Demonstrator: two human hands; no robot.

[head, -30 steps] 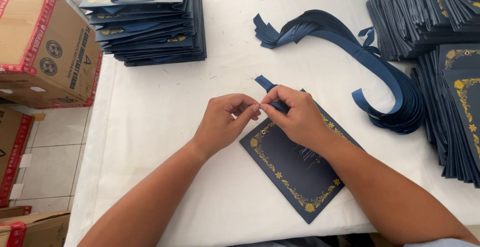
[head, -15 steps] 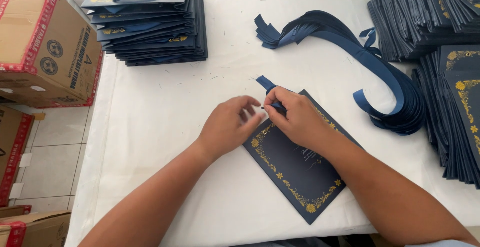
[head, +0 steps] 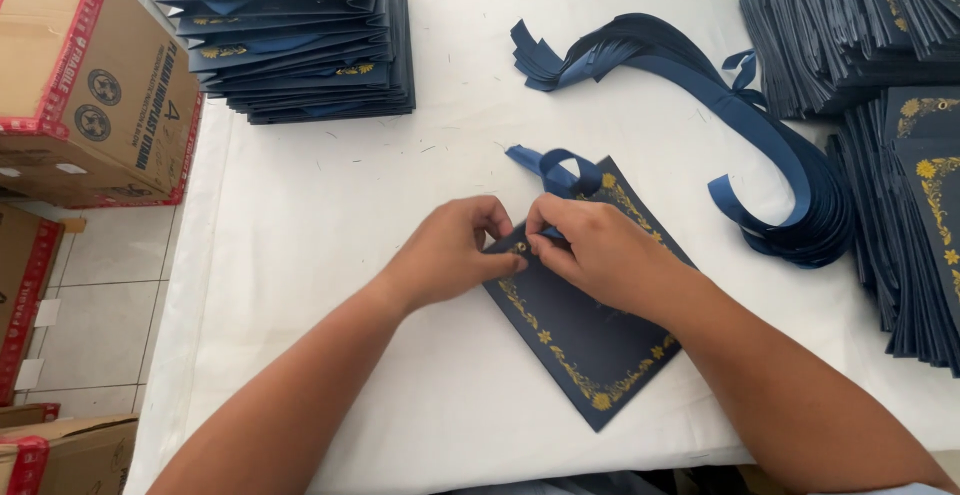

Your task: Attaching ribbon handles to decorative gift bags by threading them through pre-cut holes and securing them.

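Note:
A flat navy paper bag (head: 590, 345) with a gold floral border lies tilted on the white table (head: 330, 255). A blue ribbon (head: 556, 169) loops out from its upper edge. My left hand (head: 450, 251) pinches that upper edge from the left. My right hand (head: 590, 245) rests on the bag and pinches the ribbon's end at the same edge, fingertips touching those of the left hand.
A stack of navy bags with ribbon handles (head: 295, 40) stands at the back left. A bundle of loose blue ribbons (head: 740, 125) curves across the back right. Piles of flat navy bags (head: 880, 75) fill the right side. Cardboard boxes (head: 85, 85) stand left of the table.
Both hands have moved down onto the bag's upper edge. The ribbon, held straight between the fingers before, now stands in a loop above the bag.

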